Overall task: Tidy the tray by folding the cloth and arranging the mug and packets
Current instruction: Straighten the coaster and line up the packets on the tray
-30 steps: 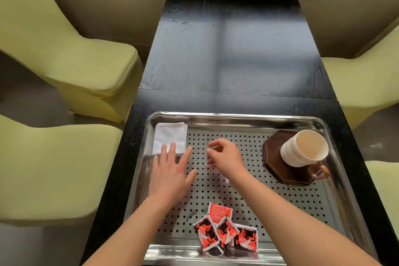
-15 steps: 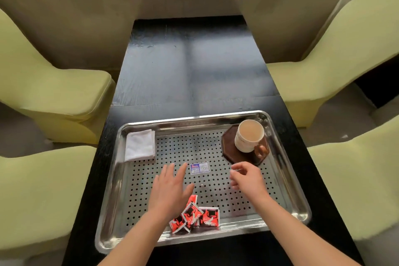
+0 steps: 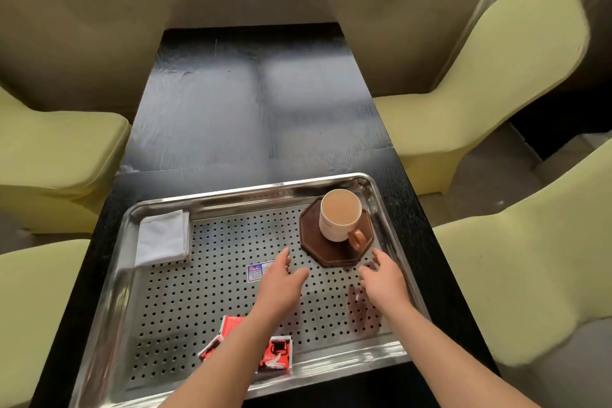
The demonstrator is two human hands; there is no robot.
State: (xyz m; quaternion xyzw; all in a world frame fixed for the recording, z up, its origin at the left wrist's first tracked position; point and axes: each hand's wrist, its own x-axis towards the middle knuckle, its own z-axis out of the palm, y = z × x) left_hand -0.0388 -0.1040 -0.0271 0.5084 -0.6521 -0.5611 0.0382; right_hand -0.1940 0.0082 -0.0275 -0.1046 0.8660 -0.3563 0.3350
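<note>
Tray (image 3: 109,308) on black table (image 3: 251,103), yellow-green chairs (image 3: 490,83) around, both hands' fingers (image 3: 284,258) released, empty.

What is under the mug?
The mug stands on a dark brown octagonal coaster, which lies on the metal tray. The tray part beneath the coaster is hidden.

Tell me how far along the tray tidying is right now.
Done: the white folded cloth lies in the steel perforated tray's far left corner. In hand: the empty left hand and right hand are open beside the cream mug on its brown octagonal coaster. Left: the red packets lie scattered at the near edge.
</note>
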